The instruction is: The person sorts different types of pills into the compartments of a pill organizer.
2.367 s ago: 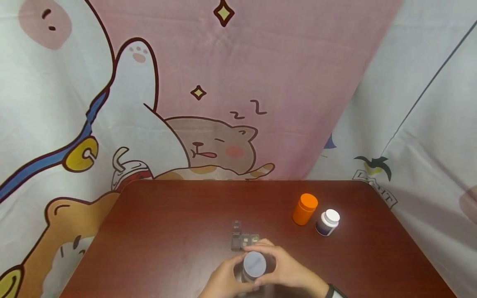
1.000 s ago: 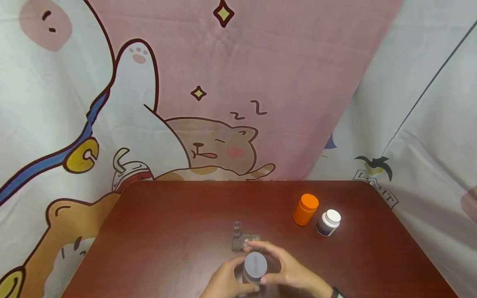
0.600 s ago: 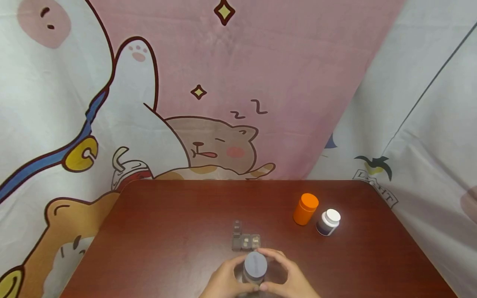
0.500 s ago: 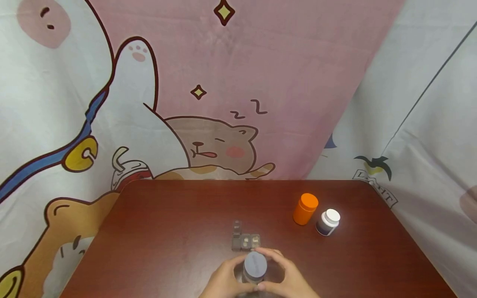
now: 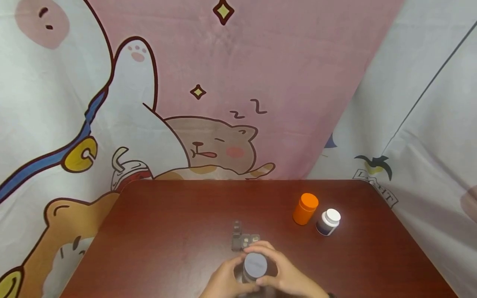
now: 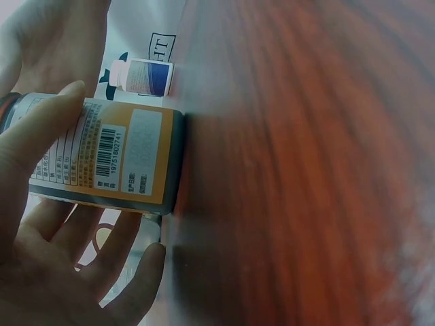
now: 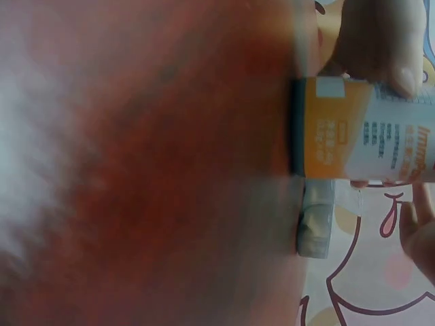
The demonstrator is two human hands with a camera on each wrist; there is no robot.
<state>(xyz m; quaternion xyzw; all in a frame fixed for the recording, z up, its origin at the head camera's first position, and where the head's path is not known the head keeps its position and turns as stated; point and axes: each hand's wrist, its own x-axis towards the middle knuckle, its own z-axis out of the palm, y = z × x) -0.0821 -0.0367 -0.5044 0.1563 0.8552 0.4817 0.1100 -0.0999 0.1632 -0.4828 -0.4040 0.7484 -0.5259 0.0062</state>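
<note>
An upright supplement bottle (image 6: 129, 146) with an orange and white label and a grey cap (image 5: 255, 265) stands at the table's near side. My left hand (image 5: 225, 278) grips its body, with the thumb across the label in the left wrist view. My right hand (image 5: 283, 271) curls its fingers and thumb around the cap from the right. Just beyond the bottle lies a grey translucent pill organizer (image 5: 246, 241), partly covered by the right fingers. White pieces show inside one compartment of the organizer (image 7: 315, 227) in the right wrist view.
An orange bottle (image 5: 305, 209) and a white bottle (image 5: 328, 222) with a dark blue label stand at the back right of the brown table (image 5: 167, 231). Behind the table hangs a cartoon-printed cloth (image 5: 283, 82).
My right fingers first slid back toward the near right of the cap, then turned around to its far side again. The left hand and the bottle have barely moved.
</note>
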